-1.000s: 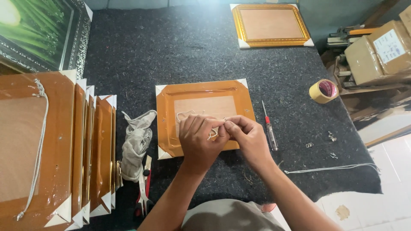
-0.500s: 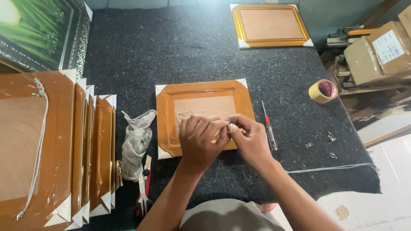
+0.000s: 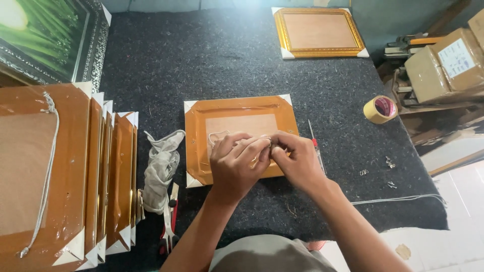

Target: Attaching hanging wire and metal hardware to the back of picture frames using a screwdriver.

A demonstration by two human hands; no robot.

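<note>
1. We have both hands over the orange-brown rectangular picture frame (image 3: 237,136), which lies face down on the dark felt-covered table (image 3: 201,60). The left hand (image 3: 234,163) and the right hand (image 3: 297,158) meet over its lower right part.
2. The fingers (image 3: 252,148) of both hands are pinched together on a thin pale hanging cord (image 3: 218,136). A loop of it shows on the backing just left of the fingertips.
3. We judge the cord is being fastened and is not yet finished: it lies slack, and we cannot tell whether either end is fixed.
4. Frames, counted: one under the fingers. One gold-edged frame (image 3: 318,31) lies well beyond them at the far edge. A stack of about five wrapped frames (image 3: 75,171) stands far to the left, the front one already carrying a cord. One dark ornate frame with a green picture (image 3: 45,40) sits far left and beyond.
5. Near the fingers: one slim red-handled tool (image 3: 315,146) just right of the right hand and one grey rag (image 3: 160,163) to the left. One pair of red-handled pliers (image 3: 169,221) lies left and nearer us.
6. Further right: one roll of beige tape (image 3: 380,109), about three small metal hangers (image 3: 388,162) and one loose strand of cord (image 3: 398,200).
</note>
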